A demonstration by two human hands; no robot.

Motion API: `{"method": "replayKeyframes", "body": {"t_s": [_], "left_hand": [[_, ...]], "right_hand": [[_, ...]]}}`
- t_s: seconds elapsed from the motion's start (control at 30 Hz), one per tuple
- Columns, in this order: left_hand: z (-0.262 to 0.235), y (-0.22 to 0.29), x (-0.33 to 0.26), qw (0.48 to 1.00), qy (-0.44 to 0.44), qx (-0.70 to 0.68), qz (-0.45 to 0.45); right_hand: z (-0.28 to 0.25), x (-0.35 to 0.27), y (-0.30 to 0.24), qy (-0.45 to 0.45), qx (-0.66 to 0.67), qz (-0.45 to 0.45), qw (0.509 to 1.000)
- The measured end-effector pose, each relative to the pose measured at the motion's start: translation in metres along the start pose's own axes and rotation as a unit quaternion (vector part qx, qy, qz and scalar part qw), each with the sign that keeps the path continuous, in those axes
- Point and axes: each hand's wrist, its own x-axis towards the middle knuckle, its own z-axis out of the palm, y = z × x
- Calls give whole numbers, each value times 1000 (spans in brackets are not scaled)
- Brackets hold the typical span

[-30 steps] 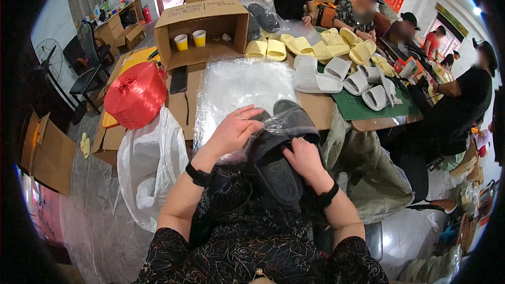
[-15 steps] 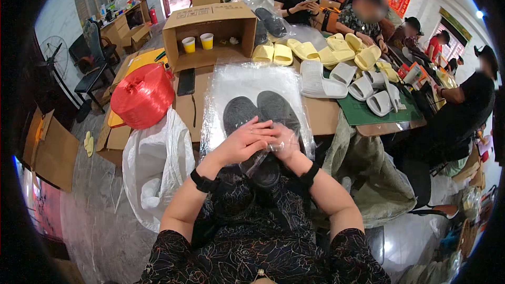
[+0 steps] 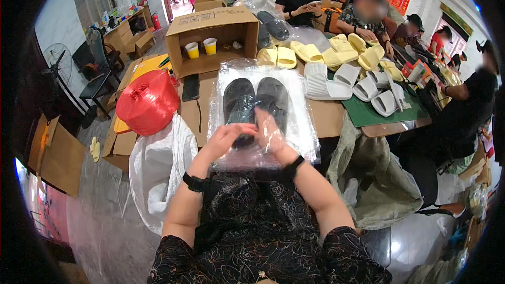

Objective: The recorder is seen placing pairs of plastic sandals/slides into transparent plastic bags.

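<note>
Grey slippers point(image 3: 238, 94) are edged by plastic point(image 3: 302, 126), then bare cardboard point(image 3: 324, 118); right hand point(image 3: 269, 132) is opened; for left hand point(image 3: 230, 139), grip cannot be told.

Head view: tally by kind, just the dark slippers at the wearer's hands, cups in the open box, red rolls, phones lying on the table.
Dark slippers: 2
Cups: 2
Red roll: 1
Phone: 1
Total: 6

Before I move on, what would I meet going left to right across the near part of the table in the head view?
Red roll of twine → black phone → pair of dark slippers → white slippers.
</note>
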Motion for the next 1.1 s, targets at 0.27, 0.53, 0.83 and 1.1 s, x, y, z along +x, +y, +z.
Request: {"method": "replayKeyframes", "body": {"t_s": [0.27, 0.53, 0.83, 1.1], "left_hand": [[-36, -24, 23, 962, 135, 72, -225], [19, -14, 108, 809, 177, 480, -289], [28, -53, 139, 770, 234, 504, -315], [27, -95, 133, 783, 344, 474, -211]], "right_hand": [[-172, -16, -104, -325, 349, 244, 844], [-95, -19, 44, 50, 100, 205, 972], [-58, -43, 49, -11, 36, 161, 986], [-62, -40, 40, -8, 45, 148, 988]]}}
